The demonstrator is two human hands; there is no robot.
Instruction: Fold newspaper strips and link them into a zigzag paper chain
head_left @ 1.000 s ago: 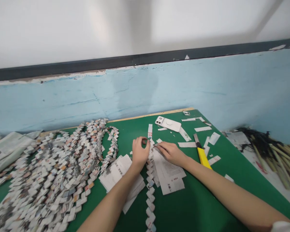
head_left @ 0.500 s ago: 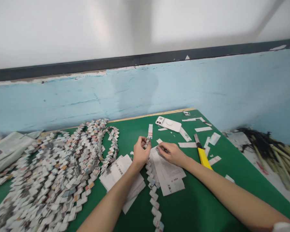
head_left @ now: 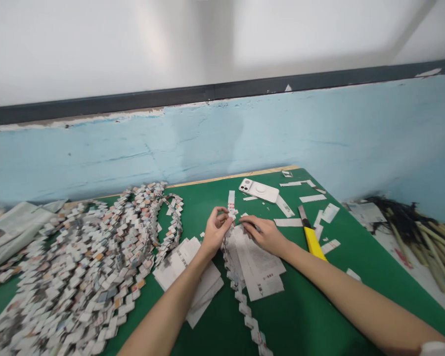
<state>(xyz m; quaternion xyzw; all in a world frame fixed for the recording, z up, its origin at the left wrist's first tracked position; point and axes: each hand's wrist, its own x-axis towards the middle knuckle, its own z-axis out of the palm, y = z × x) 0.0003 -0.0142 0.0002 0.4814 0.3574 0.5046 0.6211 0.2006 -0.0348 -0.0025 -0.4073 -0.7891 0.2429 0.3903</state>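
A zigzag chain of folded paper [head_left: 244, 307] runs from the near edge of the table up to my left hand [head_left: 215, 232]. The thumb and fingers of that hand pinch the chain's upper end. Just to the right, my right hand [head_left: 265, 235] has its fingers drawn together close to that end; what they hold, if anything, is too small to make out. Beneath the right hand lie printed paper sheets [head_left: 261, 269]. Another stack of paper sheets [head_left: 207, 296] lies partly under my left forearm. A narrow paper strip [head_left: 231, 198] rests just beyond my left fingers.
A large heap of folded paper chains [head_left: 96, 262] covers the table's left side. Behind my right hand lies a white phone [head_left: 259, 190]. A yellow utility knife [head_left: 313, 242] with its blade out lies right, among paper scraps [head_left: 330, 212]. Wooden sticks [head_left: 437, 242] lie beyond the table.
The chain's lower part has swung to the right, and its upper end has turned between my left fingers. My right hand has barely shifted.
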